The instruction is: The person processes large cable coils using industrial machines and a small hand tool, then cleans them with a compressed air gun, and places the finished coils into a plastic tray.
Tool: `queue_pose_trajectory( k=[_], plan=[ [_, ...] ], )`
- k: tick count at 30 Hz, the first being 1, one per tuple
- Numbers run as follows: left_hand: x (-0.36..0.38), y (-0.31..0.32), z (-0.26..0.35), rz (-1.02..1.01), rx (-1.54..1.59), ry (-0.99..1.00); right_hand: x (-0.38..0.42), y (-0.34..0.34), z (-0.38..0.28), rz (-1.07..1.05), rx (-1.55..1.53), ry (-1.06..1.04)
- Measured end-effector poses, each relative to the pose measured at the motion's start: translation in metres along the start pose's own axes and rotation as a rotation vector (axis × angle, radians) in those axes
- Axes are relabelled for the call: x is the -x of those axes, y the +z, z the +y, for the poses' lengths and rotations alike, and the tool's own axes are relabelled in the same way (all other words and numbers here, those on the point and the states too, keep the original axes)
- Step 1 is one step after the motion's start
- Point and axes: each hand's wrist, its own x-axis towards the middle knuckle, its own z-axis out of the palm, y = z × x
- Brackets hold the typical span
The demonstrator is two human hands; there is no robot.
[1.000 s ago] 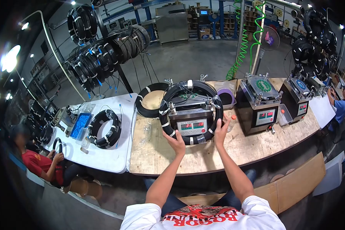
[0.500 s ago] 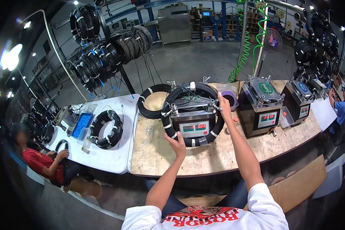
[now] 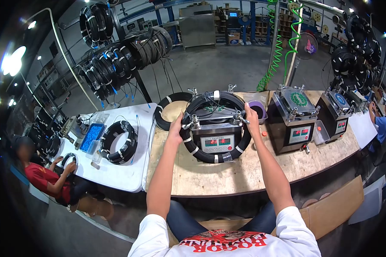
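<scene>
A large black cable coil (image 3: pixel 216 157) with white ties leans around the front of a metal machine (image 3: pixel 217 132) with a lit red display. On the coil's left side, my left hand (image 3: pixel 176 125) is closed at the rim beside a clamp knob. My right hand (image 3: pixel 251 116) grips the upper right of the coil, next to another knob. A small white connector piece (image 3: pixel 216 95) rests at the top of the coil. Behind, to the left, another black coil (image 3: pixel 162 122) lies on the wooden table.
Two similar machines (image 3: pixel 292 128) (image 3: pixel 338 118) stand to the right, near a purple bowl (image 3: pixel 258 107). On the white table (image 3: pixel 120 173) are a blue tray (image 3: pixel 92 136) and a coil (image 3: pixel 131 150). A person in red (image 3: pixel 40 175) sits left; another in blue (image 3: pixel 382 124) is far right.
My left hand has moved up from the coil's lower left to its upper left side. The display's digits differ. The person in red has shifted their hands.
</scene>
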Motion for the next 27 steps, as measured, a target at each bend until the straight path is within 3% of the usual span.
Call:
queue_pose_trajectory(
  k=[3, 7, 14, 23, 27],
  plan=[
    [-0.024, -0.003, -0.009, 0.031, 0.091, 0.08, 0.0, -0.001, -0.003, 0.003, 0.006, 0.062],
    [-0.021, 0.008, -0.022, 0.184, 0.027, 0.372, 0.001, 0.001, 0.003, 0.005, 0.004, 0.034],
    [-0.023, 0.011, -0.028, 0.272, 0.001, 0.501, 0.002, 0.002, -0.001, 0.018, 0.021, 0.073],
    [0.0, 0.019, -0.032, 0.524, -0.586, 0.828, 0.006, 0.002, -0.008, 0.038, 0.018, 0.065],
    [0.014, 0.022, -0.038, 0.47, -0.656, 1.035, 0.006, 0.003, -0.005, 0.057, 0.031, 0.049]
  ],
)
